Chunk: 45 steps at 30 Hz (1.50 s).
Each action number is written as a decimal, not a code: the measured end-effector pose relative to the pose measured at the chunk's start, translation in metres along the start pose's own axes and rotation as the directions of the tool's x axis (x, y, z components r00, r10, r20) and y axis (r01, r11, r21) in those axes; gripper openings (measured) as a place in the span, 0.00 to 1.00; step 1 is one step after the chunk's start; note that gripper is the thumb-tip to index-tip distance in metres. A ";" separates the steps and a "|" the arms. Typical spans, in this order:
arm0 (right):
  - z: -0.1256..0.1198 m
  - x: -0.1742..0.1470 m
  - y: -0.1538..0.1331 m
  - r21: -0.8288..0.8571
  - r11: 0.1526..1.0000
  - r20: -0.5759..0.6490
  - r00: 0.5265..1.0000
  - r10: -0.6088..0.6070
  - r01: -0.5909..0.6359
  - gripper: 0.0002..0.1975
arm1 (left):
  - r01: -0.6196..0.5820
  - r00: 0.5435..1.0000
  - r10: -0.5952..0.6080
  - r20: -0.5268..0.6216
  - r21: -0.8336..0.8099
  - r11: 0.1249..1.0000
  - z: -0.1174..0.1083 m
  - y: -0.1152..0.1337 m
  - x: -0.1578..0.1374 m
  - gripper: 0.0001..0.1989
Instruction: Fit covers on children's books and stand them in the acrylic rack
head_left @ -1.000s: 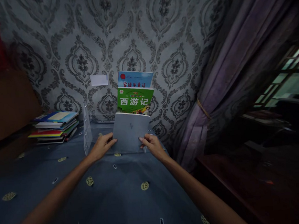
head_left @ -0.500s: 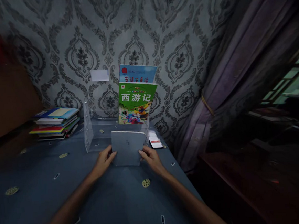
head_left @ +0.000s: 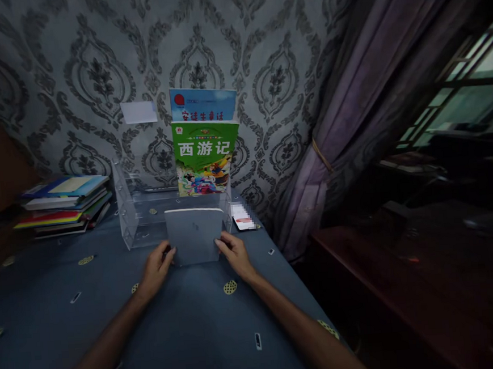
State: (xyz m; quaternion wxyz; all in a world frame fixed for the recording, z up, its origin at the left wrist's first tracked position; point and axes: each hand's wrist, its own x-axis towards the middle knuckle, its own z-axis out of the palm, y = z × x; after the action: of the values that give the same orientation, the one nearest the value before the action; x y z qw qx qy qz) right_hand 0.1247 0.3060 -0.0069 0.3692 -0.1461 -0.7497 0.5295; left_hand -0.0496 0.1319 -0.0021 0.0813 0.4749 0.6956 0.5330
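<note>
Gray book [head_left: 196, 238] upright between two hands

The left hand [head_left: 155, 265] and right hand [head_left: 237, 256] pinch its straight sides, fingers half curled. Just past them, a see-through plastic rack [head_left: 125, 208] holds a green book [head_left: 206, 164] and a blue book [head_left: 210, 102]. Cloth [head_left: 189, 325] with yellow rounds lies below.

Bare skin is visible on both of my hands, left hand [head_left: 155, 269] and right hand [head_left: 237, 258], and along my left forearm [head_left: 107, 340] and right forearm [head_left: 293, 318]. Both forearms are long and slim, smooth in outline, tapering to narrow wrists [head_left: 254, 277]. My thumbs [head_left: 167, 260] are slender; the other fingers [head_left: 232, 238] are partly hidden. Nails and fine surface detail are too small and dimly lit to assess.
</note>
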 end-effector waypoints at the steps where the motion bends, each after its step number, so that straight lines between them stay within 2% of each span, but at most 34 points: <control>1: 0.000 -0.002 0.000 0.003 1.000 -0.008 1.000 0.001 -0.001 0.16 | 0.007 1.000 -0.007 -0.004 0.005 1.000 0.001 0.000 -0.002 0.16; 8: 0.004 -0.011 0.000 -0.005 1.000 -0.060 0.998 0.009 -0.009 0.14 | 0.029 0.999 -0.028 -0.041 0.023 0.999 0.003 -0.002 -0.010 0.16; 21: 0.006 -0.020 -0.003 -0.038 0.999 -0.055 0.998 0.003 -0.005 0.13 | -0.080 0.993 0.091 -0.070 0.144 0.986 0.003 -0.009 -0.017 0.14; 27: 0.007 -0.021 0.001 -0.041 0.999 -0.072 0.997 -0.003 0.000 0.13 | -0.072 0.995 0.082 -0.059 0.158 0.985 0.003 -0.008 -0.017 0.14; 34: 0.006 -0.022 0.003 -0.064 0.998 -0.077 0.997 -0.016 0.011 0.13 | -0.072 0.989 0.089 -0.116 0.143 0.987 0.010 -0.009 -0.017 0.14; 45: 0.006 -0.022 0.009 -0.099 0.994 -0.110 0.992 -0.064 0.053 0.17 | -0.072 0.990 0.080 -0.117 0.072 0.995 0.016 -0.020 -0.018 0.16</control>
State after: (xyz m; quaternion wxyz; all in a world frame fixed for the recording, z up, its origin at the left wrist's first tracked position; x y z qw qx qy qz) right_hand 0.1341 0.2920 -0.0250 0.4190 -0.1714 -0.7561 0.4727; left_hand -0.0413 0.1294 -0.0323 0.0027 0.4707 0.6982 0.5394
